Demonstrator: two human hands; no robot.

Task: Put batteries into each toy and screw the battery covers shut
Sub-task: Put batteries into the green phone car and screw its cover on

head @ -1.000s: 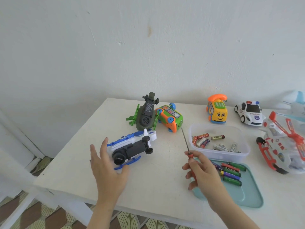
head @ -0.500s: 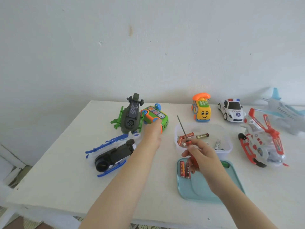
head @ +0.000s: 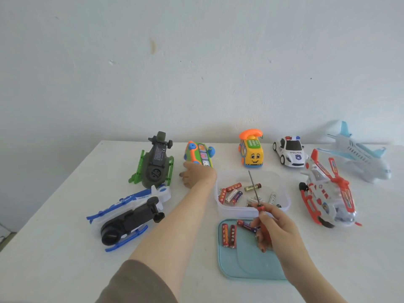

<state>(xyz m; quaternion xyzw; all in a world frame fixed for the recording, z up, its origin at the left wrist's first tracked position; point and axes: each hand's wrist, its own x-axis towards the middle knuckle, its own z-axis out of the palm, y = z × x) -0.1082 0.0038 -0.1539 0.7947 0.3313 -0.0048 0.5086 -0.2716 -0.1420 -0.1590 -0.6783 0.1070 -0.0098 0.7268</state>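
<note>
1. At the back of the bench (head: 65,215), the left hand (head: 196,174) meets the near end of the green-and-orange toy bus (head: 200,153). Its fingers curl away from the camera, so I cannot tell whether they grip the bus or only touch it. A loose hold could let the bus slip or tip against the upturned green helicopter (head: 156,162) just beside it.
2. The right hand (head: 276,230) has its fingers pinching the red handle of the screwdriver (head: 260,209). The shaft points up and over the clear tub (head: 285,204) of loose batteries (head: 233,187). Swinging the tip while the other arm crosses nearby could jab the forearm or knock the tub.
3. The left forearm passes just beside the tub and the teal tray (head: 247,267), where red batteries (head: 228,235) lie. Drawing the bus back carelessly could sweep them off.
4. The bus's battery cover is hidden from view. Its screw, probably small, could easily go astray on the crowded bench once loosened.
</note>
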